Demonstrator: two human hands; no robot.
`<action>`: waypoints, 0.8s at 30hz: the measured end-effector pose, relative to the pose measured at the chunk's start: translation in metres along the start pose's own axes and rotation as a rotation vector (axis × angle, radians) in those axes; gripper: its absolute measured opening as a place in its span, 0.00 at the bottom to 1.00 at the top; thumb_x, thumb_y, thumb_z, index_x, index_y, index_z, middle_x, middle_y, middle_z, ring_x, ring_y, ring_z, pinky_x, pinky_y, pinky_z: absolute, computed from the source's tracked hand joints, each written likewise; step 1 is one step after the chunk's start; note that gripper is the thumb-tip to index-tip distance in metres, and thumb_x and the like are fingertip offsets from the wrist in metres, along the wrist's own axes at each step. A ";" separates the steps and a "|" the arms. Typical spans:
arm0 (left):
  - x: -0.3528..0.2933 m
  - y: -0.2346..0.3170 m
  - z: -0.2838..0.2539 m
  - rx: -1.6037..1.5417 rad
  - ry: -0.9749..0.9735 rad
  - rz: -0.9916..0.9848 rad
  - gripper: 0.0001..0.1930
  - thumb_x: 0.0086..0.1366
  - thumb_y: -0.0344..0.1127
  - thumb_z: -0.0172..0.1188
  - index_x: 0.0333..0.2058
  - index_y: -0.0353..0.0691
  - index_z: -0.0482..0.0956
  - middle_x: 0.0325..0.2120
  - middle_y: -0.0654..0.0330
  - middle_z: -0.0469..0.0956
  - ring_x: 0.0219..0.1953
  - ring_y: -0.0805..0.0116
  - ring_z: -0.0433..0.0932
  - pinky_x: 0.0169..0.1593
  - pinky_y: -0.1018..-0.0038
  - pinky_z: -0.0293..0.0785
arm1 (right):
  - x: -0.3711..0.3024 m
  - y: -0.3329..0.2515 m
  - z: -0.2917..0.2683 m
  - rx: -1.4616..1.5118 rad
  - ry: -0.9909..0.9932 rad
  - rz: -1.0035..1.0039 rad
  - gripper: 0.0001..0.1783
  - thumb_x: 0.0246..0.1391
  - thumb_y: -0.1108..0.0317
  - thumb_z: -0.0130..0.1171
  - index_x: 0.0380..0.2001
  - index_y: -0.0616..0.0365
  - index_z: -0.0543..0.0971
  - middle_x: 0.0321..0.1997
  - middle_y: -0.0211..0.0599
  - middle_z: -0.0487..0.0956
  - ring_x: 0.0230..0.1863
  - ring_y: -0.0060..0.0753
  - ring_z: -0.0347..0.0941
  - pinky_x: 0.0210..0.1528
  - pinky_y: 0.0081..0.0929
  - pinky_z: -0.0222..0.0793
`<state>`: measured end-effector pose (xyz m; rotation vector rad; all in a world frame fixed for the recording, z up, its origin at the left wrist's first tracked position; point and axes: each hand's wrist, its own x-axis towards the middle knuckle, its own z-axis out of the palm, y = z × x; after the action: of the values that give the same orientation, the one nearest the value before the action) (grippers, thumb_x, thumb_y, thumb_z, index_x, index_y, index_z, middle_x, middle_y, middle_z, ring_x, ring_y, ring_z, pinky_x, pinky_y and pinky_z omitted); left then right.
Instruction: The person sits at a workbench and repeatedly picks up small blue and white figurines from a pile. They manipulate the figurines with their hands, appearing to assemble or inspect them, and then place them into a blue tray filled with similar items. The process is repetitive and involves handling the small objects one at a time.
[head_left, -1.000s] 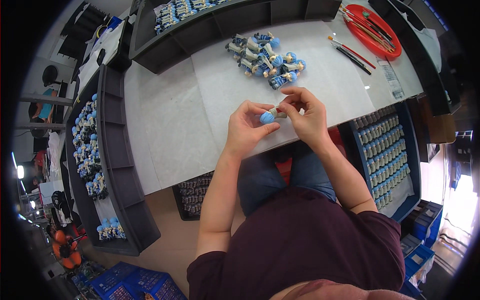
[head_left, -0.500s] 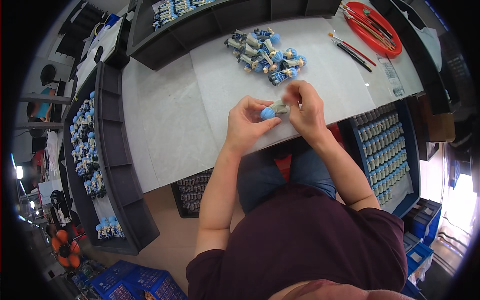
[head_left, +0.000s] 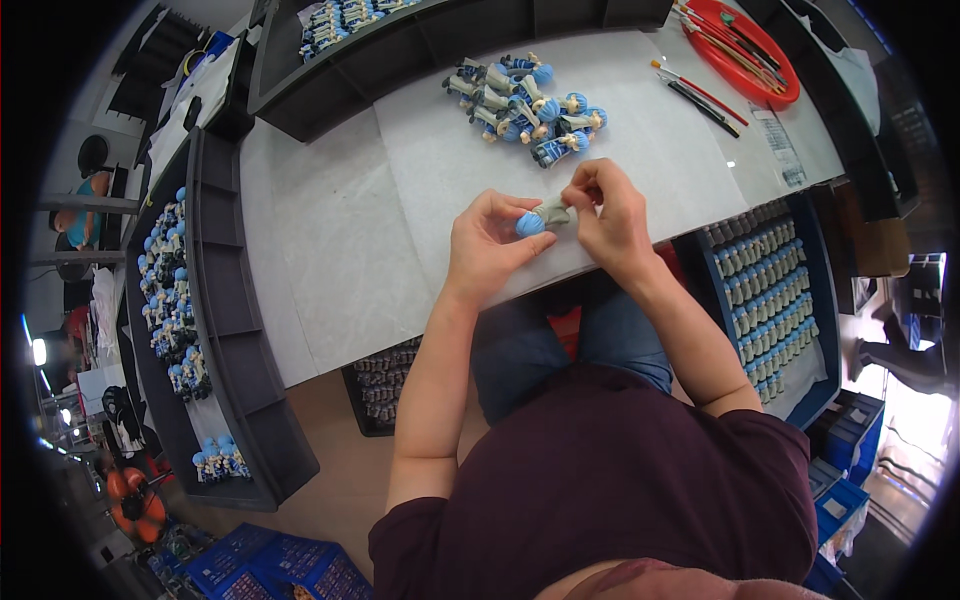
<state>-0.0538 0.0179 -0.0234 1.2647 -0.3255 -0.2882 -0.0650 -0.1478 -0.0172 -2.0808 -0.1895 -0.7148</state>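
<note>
Between thumb and fingers, my left hand point(head_left: 487, 245) grips a small figurine point(head_left: 531, 223) by its blue-haired head. The figurine lies sideways, its pale grey-green garment pointing toward my right hand point(head_left: 610, 215). My right thumb and fingertips pinch together at the garment's far end; whether they hold its edge or something tiny, I cannot make out. Just beyond my hands, a heap of similar figurines point(head_left: 528, 105) with blue hair and blue-and-grey bodies lies on the white sheet.
A red oval tray point(head_left: 742, 52) of brushes stands at the far right, with loose brushes point(head_left: 703, 100) beside it. Figurines fill a dark crate point(head_left: 228, 290) at left and stand in rows in a blue crate point(head_left: 765, 300) at right. Another dark crate point(head_left: 470, 45) borders the table's back.
My right fingertips, blurred and slightly apart from the figurine before, now meet at the end of its garment. My left hand keeps its grip on the head.
</note>
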 end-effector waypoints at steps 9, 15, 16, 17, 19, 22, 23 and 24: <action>0.000 0.006 -0.001 -0.036 -0.028 0.069 0.17 0.41 0.14 0.63 0.27 0.40 0.68 0.43 0.50 0.71 0.47 0.64 0.70 0.46 0.70 0.73 | 0.023 0.023 -0.046 -0.467 0.098 -0.132 0.17 0.41 0.77 0.60 0.39 0.58 0.74 0.41 0.40 0.74 0.45 0.41 0.67 0.49 0.32 0.62; 0.000 -0.002 0.002 0.054 -0.170 0.185 0.18 0.39 0.14 0.63 0.28 0.41 0.70 0.50 0.48 0.64 0.54 0.52 0.65 0.50 0.64 0.69 | -0.010 -0.004 -0.040 0.173 -0.366 -0.204 0.19 0.36 0.77 0.61 0.37 0.62 0.75 0.35 0.43 0.75 0.39 0.45 0.71 0.41 0.33 0.67; -0.001 -0.003 0.005 0.048 -0.201 0.157 0.18 0.39 0.15 0.64 0.29 0.41 0.70 0.51 0.48 0.63 0.54 0.53 0.65 0.50 0.64 0.69 | -0.016 0.000 -0.039 0.210 -0.309 -0.198 0.15 0.36 0.77 0.59 0.34 0.62 0.75 0.32 0.43 0.75 0.38 0.44 0.70 0.40 0.34 0.67; -0.001 -0.002 0.009 0.048 -0.223 0.130 0.18 0.40 0.16 0.64 0.29 0.41 0.71 0.52 0.48 0.62 0.54 0.53 0.64 0.49 0.64 0.69 | -0.022 0.002 -0.042 0.253 -0.256 -0.200 0.12 0.37 0.78 0.58 0.31 0.62 0.75 0.30 0.42 0.74 0.36 0.44 0.70 0.38 0.35 0.66; -0.002 0.000 0.018 0.111 -0.308 0.097 0.17 0.43 0.20 0.65 0.33 0.41 0.72 0.53 0.48 0.61 0.53 0.53 0.65 0.49 0.67 0.71 | -0.031 0.011 -0.057 0.274 -0.203 -0.186 0.10 0.37 0.79 0.57 0.29 0.62 0.76 0.29 0.41 0.73 0.37 0.43 0.70 0.38 0.34 0.66; -0.003 0.004 0.023 0.130 -0.250 0.018 0.17 0.47 0.27 0.65 0.38 0.40 0.72 0.53 0.47 0.61 0.51 0.55 0.67 0.47 0.71 0.72 | -0.041 0.034 -0.111 0.119 0.081 -0.088 0.12 0.36 0.81 0.57 0.31 0.62 0.76 0.31 0.41 0.74 0.37 0.42 0.70 0.40 0.31 0.67; -0.002 0.004 0.021 0.172 -0.264 0.002 0.17 0.49 0.30 0.65 0.39 0.41 0.72 0.54 0.47 0.60 0.51 0.56 0.67 0.47 0.72 0.72 | -0.048 0.046 -0.138 0.017 0.165 -0.042 0.13 0.36 0.81 0.58 0.31 0.63 0.76 0.32 0.41 0.75 0.38 0.42 0.70 0.40 0.31 0.67; -0.001 0.002 0.017 0.209 -0.273 -0.012 0.18 0.50 0.33 0.65 0.40 0.41 0.71 0.54 0.47 0.59 0.50 0.58 0.68 0.47 0.74 0.72 | -0.059 0.061 -0.166 -0.054 0.291 0.044 0.13 0.37 0.81 0.58 0.32 0.63 0.76 0.32 0.42 0.75 0.37 0.42 0.71 0.40 0.31 0.68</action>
<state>-0.0616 0.0045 -0.0167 1.4351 -0.5932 -0.4478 -0.1588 -0.3085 -0.0229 -1.9970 0.0391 -0.9939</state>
